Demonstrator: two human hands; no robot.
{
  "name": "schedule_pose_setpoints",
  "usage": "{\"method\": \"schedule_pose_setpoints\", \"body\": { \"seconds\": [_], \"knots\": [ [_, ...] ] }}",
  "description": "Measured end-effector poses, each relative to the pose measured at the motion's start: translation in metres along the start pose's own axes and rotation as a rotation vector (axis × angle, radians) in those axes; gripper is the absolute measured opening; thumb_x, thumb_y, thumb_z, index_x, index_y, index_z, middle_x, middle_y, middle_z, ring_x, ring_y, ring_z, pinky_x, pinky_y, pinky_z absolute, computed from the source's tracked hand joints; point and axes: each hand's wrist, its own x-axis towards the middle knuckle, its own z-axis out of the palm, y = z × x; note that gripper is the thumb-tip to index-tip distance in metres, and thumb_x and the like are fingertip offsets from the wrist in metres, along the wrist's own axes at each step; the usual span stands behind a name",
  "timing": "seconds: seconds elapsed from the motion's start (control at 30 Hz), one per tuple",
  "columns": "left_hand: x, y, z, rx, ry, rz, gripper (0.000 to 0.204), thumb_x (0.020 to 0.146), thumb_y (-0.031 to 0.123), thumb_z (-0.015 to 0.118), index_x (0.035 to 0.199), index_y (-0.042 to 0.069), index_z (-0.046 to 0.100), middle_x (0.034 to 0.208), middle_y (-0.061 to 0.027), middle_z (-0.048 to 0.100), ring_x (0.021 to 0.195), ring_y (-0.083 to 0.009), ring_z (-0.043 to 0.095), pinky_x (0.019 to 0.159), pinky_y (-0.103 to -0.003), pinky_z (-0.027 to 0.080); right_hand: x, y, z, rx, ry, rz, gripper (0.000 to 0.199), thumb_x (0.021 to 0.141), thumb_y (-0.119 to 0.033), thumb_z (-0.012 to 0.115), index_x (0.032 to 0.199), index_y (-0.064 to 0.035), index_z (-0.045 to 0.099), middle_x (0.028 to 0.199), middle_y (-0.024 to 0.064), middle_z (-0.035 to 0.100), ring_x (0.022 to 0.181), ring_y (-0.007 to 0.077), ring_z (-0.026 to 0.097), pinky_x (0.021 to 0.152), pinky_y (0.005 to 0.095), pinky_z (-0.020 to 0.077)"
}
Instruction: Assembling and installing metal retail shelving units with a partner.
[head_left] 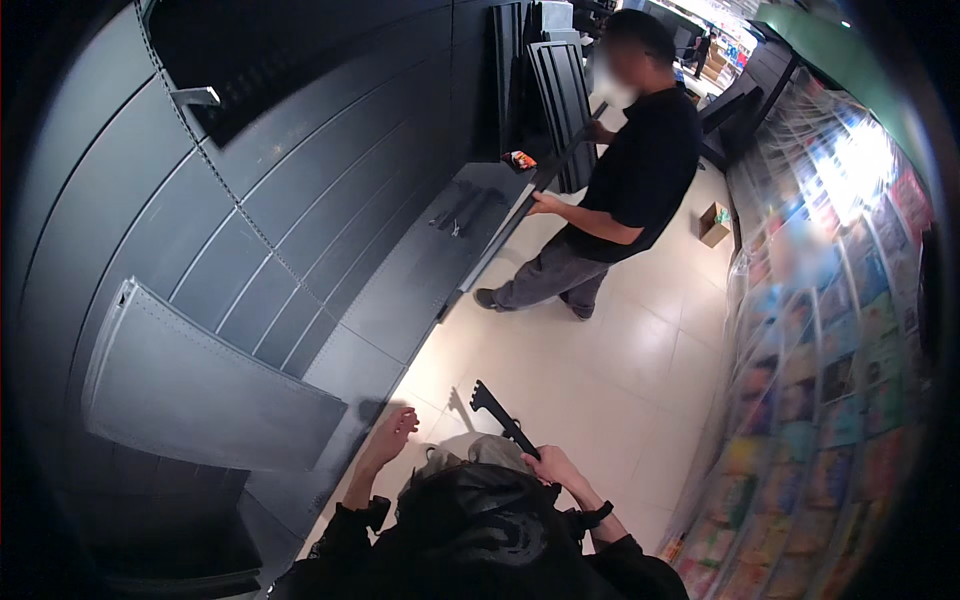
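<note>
One black bracket (pixel 500 413) sat tight in R hand (pixel 552 466); L hand (pixel 393 434) was empty, fingers apart. Prob. was carrying; next needed steady hands.

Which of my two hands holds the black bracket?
Your right hand grips the black bracket at its near end; your left hand holds nothing visible.
</note>
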Motion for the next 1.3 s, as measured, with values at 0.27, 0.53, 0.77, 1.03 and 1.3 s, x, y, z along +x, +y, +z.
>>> {"method": "schedule_pose_setpoints", "body": {
  "seconds": [0.27, 0.53, 0.77, 1.03, 1.3],
  "knots": [
    [0.014, 0.028, 0.047, -0.023, 0.041, -0.051, 0.047, 0.100, 0.041, 0.049, 0.129, 0.004, 0.050, 0.110, -0.0091, 0.064, 0.099, -0.0179, 0.063, 0.079, -0.031, 0.050, 0.020, 0.051, -0.032, -0.050, -0.053, -0.017, 0.046, 0.095, -0.041, 0.055, 0.079, -0.0004, 0.067, 0.052, 0.0086, 0.059, 0.047, 0.0197, 0.062, 0.050, 0.0333, 0.0519],
    [0.022, 0.066, 0.109, -0.028, 0.084, -0.075, 0.040, 0.102, 0.029, 0.045, 0.127, -0.002, 0.049, 0.110, -0.0127, 0.064, 0.099, -0.0197, 0.063, 0.084, -0.032, 0.050, 0.046, 0.099, -0.077, -0.071, -0.045, -0.137, 0.054, 0.094, -0.043, 0.054, 0.064, 0.0008, 0.061, 0.051, 0.0101, 0.060, 0.050, 0.0231, 0.064, 0.055, 0.0377, 0.0526],
    [0.009, 0.076, 0.139, -0.086, 0.201, -0.030, 0.039, 0.102, 0.028, 0.043, 0.125, -0.002, 0.049, 0.109, -0.0100, 0.063, 0.100, -0.0174, 0.061, 0.087, -0.031, 0.048, 0.072, 0.128, -0.106, -0.190, -0.110, -0.226, 0.059, 0.092, -0.047, 0.053, 0.058, 0.0008, 0.065, 0.051, 0.0135, 0.061, 0.055, 0.0311, 0.066, 0.063, 0.0416, 0.0551],
    [0.000, 0.060, 0.157, -0.062, 0.300, -0.050, 0.047, 0.099, 0.042, 0.050, 0.124, 0.002, 0.052, 0.097, -0.0036, 0.063, 0.090, -0.0123, 0.059, 0.082, -0.028, 0.046, 0.106, 0.140, -0.109, -0.382, -0.146, -0.293, 0.062, 0.089, -0.053, 0.054, 0.080, 0.0063, 0.069, 0.081, 0.0277, 0.067, 0.083, 0.0425, 0.066, 0.076, 0.0488, 0.0537],
    [0.001, 0.049, 0.174, -0.146, 0.319, -0.043, 0.049, 0.099, 0.045, 0.050, 0.126, 0.004, 0.051, 0.096, -0.0017, 0.062, 0.089, -0.0115, 0.057, 0.081, -0.027, 0.046, 0.110, 0.142, -0.113, -0.498, -0.147, -0.344, 0.062, 0.088, -0.055, 0.054, 0.084, 0.0045, 0.070, 0.083, 0.0260, 0.068, 0.085, 0.0419, 0.067, 0.078, 0.0488, 0.0535]
  ]
}}
